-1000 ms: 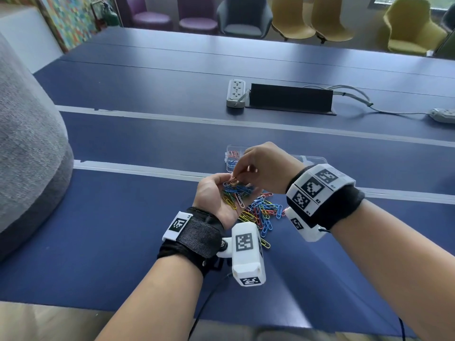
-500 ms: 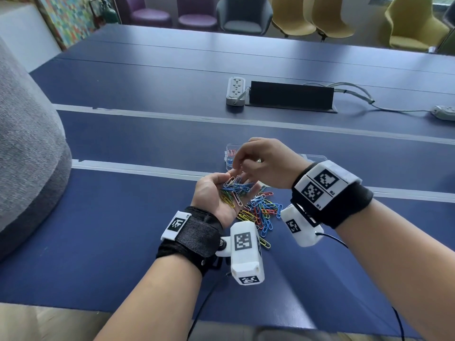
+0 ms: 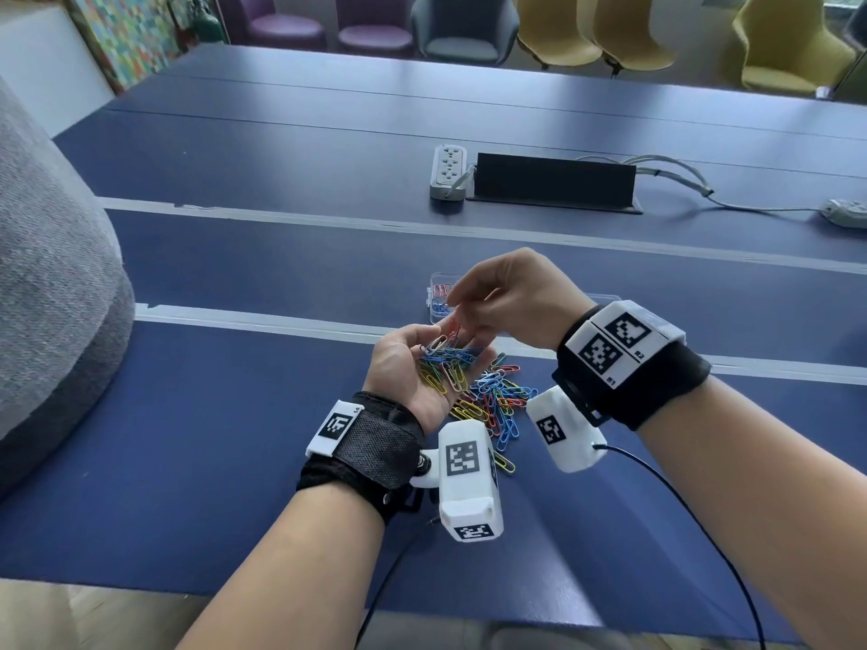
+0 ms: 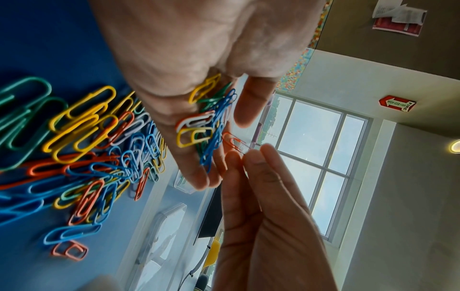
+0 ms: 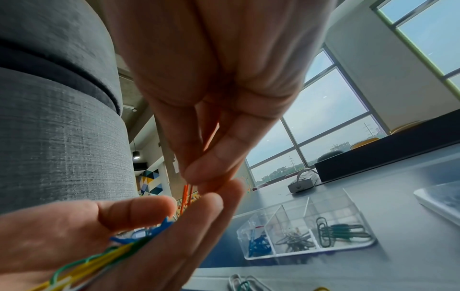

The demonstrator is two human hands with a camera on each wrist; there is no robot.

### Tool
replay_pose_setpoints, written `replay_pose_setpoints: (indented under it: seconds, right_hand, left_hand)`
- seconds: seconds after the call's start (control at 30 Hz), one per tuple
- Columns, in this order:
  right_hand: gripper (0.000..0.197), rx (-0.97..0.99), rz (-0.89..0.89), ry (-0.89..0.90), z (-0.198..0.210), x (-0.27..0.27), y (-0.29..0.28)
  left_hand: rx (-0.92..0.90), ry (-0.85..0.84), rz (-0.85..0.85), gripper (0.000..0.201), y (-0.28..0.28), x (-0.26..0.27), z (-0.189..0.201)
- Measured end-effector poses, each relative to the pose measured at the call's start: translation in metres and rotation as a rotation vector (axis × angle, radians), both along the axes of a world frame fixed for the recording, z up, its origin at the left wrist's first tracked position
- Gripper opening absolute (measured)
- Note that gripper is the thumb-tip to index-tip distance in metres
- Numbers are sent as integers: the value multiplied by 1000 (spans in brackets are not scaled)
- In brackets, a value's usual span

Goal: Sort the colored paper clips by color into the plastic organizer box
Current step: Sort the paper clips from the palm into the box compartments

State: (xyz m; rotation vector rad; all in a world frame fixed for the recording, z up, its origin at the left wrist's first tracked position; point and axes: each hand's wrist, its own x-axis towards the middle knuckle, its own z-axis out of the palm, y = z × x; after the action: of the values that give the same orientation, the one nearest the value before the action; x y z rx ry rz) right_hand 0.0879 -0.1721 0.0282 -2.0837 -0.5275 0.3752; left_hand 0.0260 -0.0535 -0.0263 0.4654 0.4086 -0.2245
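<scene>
My left hand (image 3: pixel 457 349) lies palm up just above the blue table, with several mixed paper clips (image 3: pixel 445 363) (image 4: pixel 206 128) resting in it. Directly over its fingers, my right hand (image 3: pixel 452 304) pinches one orange paper clip (image 4: pixel 234 141) (image 5: pixel 186 196) between thumb and forefinger. A loose pile of coloured clips (image 3: pixel 497 401) (image 4: pixel 87 147) lies on the table under and to the right of my left hand. The clear organizer box (image 5: pixel 311 254) (image 3: pixel 438 280) stands just beyond, mostly hidden by my right hand in the head view. Its near compartments hold blue, pale and green clips.
A clear lid (image 5: pixel 443 200) lies to the right of the box. Farther back are a white power strip (image 3: pixel 448 171), a black cable box (image 3: pixel 553 180) and cables. A grey upholstered seat (image 3: pixel 47 297) stands at the left. Chairs line the table's far side.
My right hand has risen off my left palm, bringing the orange clip up with it. My left hand has stayed in place, palm up.
</scene>
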Motion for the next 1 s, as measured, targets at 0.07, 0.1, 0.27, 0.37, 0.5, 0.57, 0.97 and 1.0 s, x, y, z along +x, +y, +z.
replay_pose_setpoints:
  seconds: [0.07, 0.1, 0.27, 0.37, 0.5, 0.57, 0.97, 1.0]
  right_hand:
    - [31, 19, -47, -7, 0, 0, 1]
    - [31, 24, -73, -30, 0, 0, 2]
    - [35, -34, -78, -44, 5, -5, 4]
    - [19, -116, 73, -56, 0, -14, 5]
    - [16, -418, 350, -262, -4, -24, -2]
    - [19, -464, 409, -355, -3, -26, -2]
    - [17, -410, 162, -467, -4, -7, 3]
    - [19, -419, 140, -467, -5, -6, 4]
  left_hand:
    - [-3, 2, -7, 33, 0, 0, 1]
    - [-3, 4, -13, 35, 0, -1, 2]
    - [-20, 42, 32, 39, 2, 1, 0]
    - [7, 57, 56, 36, 4, 2, 2]
    - [51, 106, 76, 31, 5, 3, 6]
    - [47, 102, 64, 35, 4, 3, 7]
    - [-47, 37, -2, 24, 1, 4, -1]
    - [-53, 29, -12, 22, 1, 3, 0]
